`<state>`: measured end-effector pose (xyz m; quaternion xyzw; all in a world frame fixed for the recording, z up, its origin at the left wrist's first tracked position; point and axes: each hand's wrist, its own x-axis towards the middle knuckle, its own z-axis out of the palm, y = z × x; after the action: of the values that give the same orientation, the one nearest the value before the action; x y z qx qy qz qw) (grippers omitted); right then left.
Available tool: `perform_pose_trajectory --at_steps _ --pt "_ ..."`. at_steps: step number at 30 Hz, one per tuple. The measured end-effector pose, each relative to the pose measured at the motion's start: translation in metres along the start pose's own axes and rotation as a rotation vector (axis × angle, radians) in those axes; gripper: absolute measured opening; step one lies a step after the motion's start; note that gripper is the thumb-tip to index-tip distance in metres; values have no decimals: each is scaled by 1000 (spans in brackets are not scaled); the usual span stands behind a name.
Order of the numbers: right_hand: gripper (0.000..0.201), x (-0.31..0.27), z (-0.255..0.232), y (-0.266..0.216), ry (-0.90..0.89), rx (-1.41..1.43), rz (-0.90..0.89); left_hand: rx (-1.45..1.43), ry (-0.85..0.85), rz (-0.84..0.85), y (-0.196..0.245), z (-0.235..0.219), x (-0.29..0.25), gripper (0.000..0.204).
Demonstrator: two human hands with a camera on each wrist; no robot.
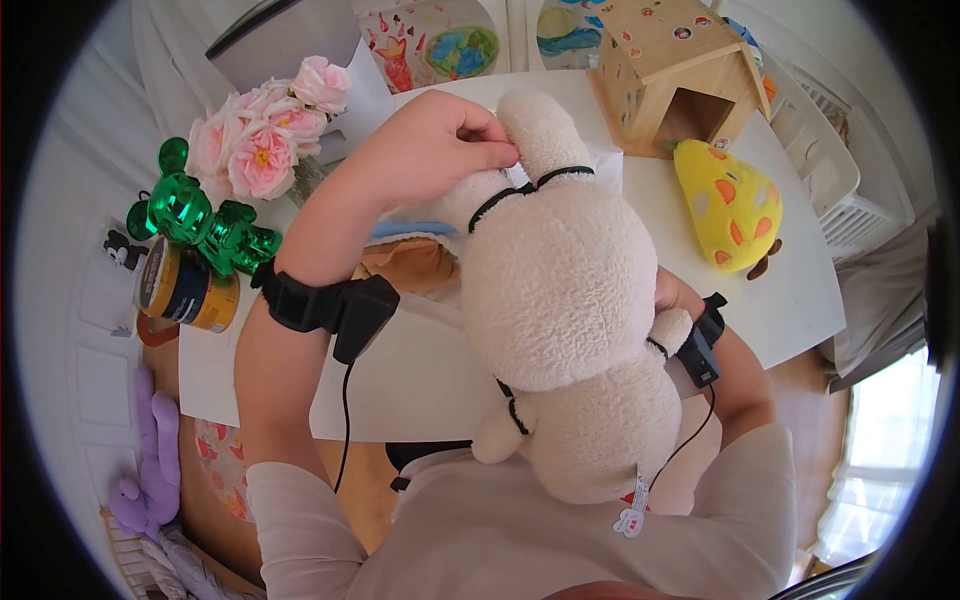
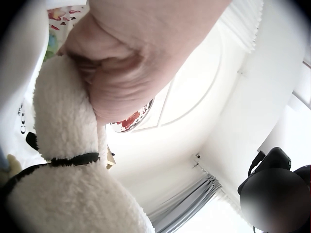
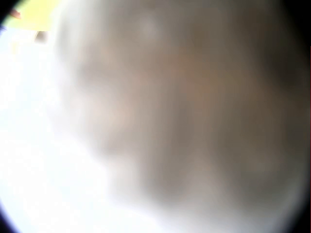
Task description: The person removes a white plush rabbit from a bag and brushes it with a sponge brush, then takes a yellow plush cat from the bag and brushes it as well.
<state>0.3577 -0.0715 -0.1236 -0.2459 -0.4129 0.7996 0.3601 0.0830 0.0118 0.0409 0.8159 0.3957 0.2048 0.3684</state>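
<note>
Two hands are at a cream plush toy [image 1: 560, 290], which lies across the near edge of the white table [image 1: 800, 300], its lower body over the person's lap. The left hand [image 1: 445, 145], its fingers curled, pinches the plush ear [image 1: 540, 130] between thumb and fingers. The right hand [image 1: 678, 292] is at the toy's side, mostly hidden; how far open it is, or whether it grips, cannot be told. Black cords [image 1: 565, 173] circle the ear bases, and a tag [image 1: 630, 520] hangs below.
</note>
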Motion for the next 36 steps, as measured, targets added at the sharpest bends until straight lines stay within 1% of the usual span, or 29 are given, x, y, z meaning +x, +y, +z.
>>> perform_pose_trajectory --at_steps 2,7,13,16,19,22,25,27,28,30,31,34,35,36 --pt "111 1 -2 2 5 -36 -12 -1 2 -13 2 -1 -2 15" --pt "113 -1 10 -8 -21 24 4 -4 11 -1 0 -3 0 14" --pt "116 -3 19 -10 20 22 13 5 20 -9 1 -2 1 13" --pt "116 -3 19 -11 10 39 3 -12 51 25 -1 -1 0 11" --pt "112 -3 16 -9 22 69 -10 37 46 85 -6 -4 -1 12" --pt "98 -3 -3 5 49 72 -28 103 230 126 -2 -2 -7 18" --pt "79 5 -17 14 73 234 19 33 436 167 -5 -2 -14 30" --pt "68 5 -16 14 114 324 4 -85 514 156 -1 1 -22 37" --pt "64 5 -13 12 145 333 -37 -145 553 150 1 4 -29 41" --pt "59 5 -10 9 127 418 -75 -354 459 52 10 12 -48 45" --pt "59 6 -11 6 77 494 -70 -459 412 3 13 17 -58 48" --pt "57 12 -14 -4 -73 715 -44 -615 60 -130 15 43 -82 57" --pt "57 14 -13 -7 -124 784 -32 -670 14 -160 15 55 -86 61" --pt "56 14 -8 -10 -109 754 -49 -728 -31 -189 16 68 -89 65"
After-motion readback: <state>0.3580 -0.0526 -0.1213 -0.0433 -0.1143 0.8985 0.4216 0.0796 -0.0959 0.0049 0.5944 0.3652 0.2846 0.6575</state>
